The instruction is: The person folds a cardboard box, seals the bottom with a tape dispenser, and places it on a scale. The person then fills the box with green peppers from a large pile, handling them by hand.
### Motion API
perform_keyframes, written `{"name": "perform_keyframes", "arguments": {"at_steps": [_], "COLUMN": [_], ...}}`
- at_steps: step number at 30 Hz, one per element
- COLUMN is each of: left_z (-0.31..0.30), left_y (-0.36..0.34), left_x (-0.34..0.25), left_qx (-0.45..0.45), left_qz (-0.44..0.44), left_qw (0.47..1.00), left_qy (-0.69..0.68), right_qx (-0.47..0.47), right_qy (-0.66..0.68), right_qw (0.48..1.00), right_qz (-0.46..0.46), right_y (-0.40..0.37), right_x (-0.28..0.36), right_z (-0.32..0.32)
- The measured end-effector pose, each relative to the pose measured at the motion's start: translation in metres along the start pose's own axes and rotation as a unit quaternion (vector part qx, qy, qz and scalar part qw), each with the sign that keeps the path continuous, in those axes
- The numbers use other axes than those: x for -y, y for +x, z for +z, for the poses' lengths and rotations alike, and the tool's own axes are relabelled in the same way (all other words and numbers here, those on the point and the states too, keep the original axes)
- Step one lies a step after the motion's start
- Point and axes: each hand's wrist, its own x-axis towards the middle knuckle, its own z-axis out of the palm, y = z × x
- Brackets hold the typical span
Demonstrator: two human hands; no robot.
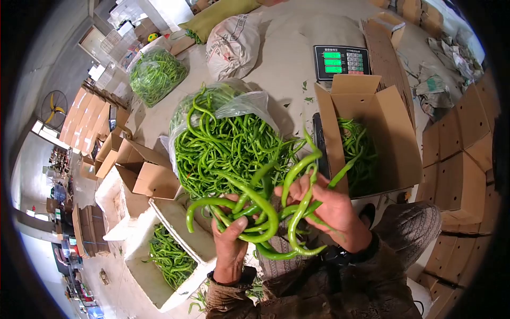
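Long green chili peppers (pixel 273 217) are bunched in my left hand (pixel 230 250), its thumb pressed over them. My right hand (pixel 345 215) has its fingers closed around several more peppers (pixel 293 229), which curve out and overlap the left bunch. Both hands are close together above my lap. Just beyond them, a clear plastic bag (pixel 255 103) gapes wide, full of loose green peppers (pixel 228 151). To the right, an open cardboard box (pixel 396 125) has green peppers (pixel 355 141) lying inside.
Behind the box is a scale display (pixel 340 62) with green digits. A white foam box (pixel 139 258) at lower left contains peppers. Farther back are another bag of peppers (pixel 158 77) and a white sack (pixel 232 47). Stacked cartons (pixel 457 183) line the right side.
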Motion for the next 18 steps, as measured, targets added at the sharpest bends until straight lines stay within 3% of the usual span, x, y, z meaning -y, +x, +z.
{"name": "perform_keyframes", "arguments": {"at_steps": [2, 6, 10, 14, 15, 16, 18], "left_z": [0.0, 0.016, 0.014, 0.016, 0.017, 0.018, 0.014], "left_y": [-0.003, -0.01, -0.008, -0.011, -0.011, -0.01, -0.007], "left_x": [0.003, -0.001, 0.003, 0.006, 0.007, 0.008, 0.01], "left_qx": [0.009, -0.032, -0.052, -0.064, -0.071, -0.082, -0.07], "left_qz": [-0.015, -0.037, -0.025, -0.027, -0.024, -0.014, -0.015], "left_qw": [0.999, 0.996, 0.998, 0.997, 0.997, 0.996, 0.995], "left_qy": [0.033, 0.071, 0.04, 0.023, 0.019, 0.024, 0.076], "right_qx": [0.006, -0.115, -0.094, -0.073, -0.053, -0.013, 0.192], "right_qy": [0.015, -0.01, -0.022, -0.129, -0.23, -0.462, -0.624], "right_qw": [1.0, 0.992, 0.994, 0.988, 0.971, 0.886, 0.758], "right_qz": [-0.015, -0.042, -0.046, -0.043, -0.023, 0.021, -0.01], "right_y": [0.0, -0.003, -0.004, -0.016, -0.022, -0.031, -0.038], "right_x": [0.01, 0.026, 0.035, 0.044, 0.042, 0.047, 0.041], "right_z": [-0.012, -0.011, -0.011, 0.01, 0.025, 0.041, 0.06]}}
